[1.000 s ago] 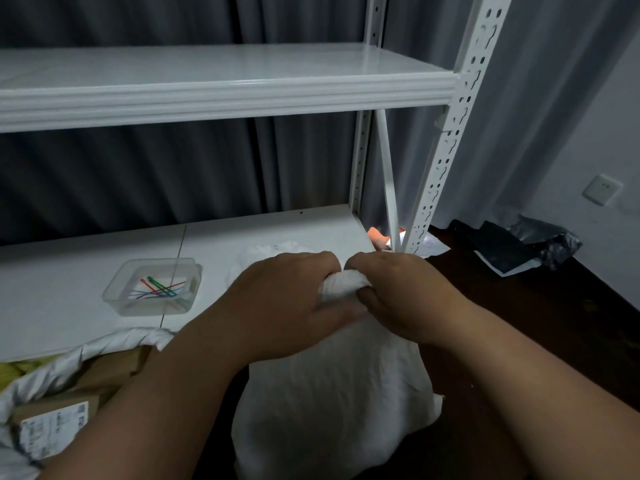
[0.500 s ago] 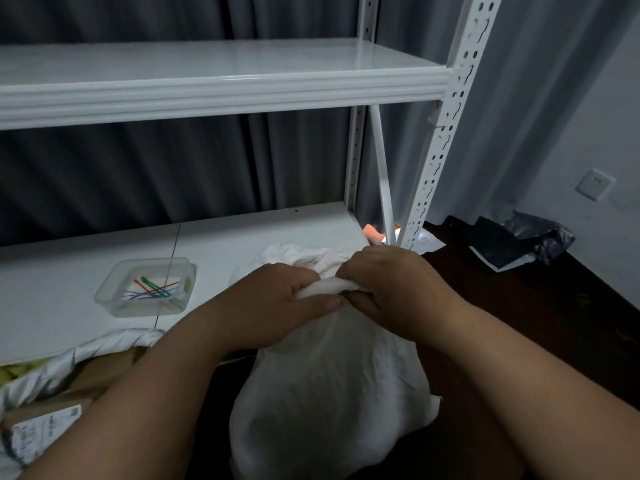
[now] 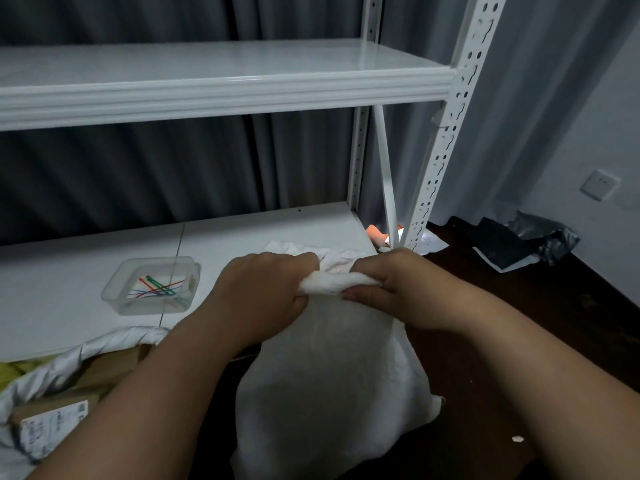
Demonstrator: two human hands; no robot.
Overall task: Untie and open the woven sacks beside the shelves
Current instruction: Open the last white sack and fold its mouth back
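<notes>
Our left hand (image 3: 266, 292) and our right hand (image 3: 388, 289) each have their fingers curled tight round the twisted neck (image 3: 332, 284) of the white sack (image 3: 332, 393). A moment ago the two grips were touching and hid the neck. Now they have moved a little apart, and we can see a short white roll of cloth stretched between them. We think that means the twist is coming loose, but the top is not open yet. We cannot see a knot or a string, so we cannot tell how it is tied.

The sack stands on the dark floor (image 3: 519, 341), near us, just in front of the low shelf (image 3: 259, 233). Its bunched top pokes up behind our hands.

On the low shelf to the left sits a clear tub (image 3: 119, 292) with coloured ties (image 3: 157, 289) in it. At the near left is another sack (image 3: 52, 368), already open, with boxes (image 3: 52, 420) inside.
</notes>
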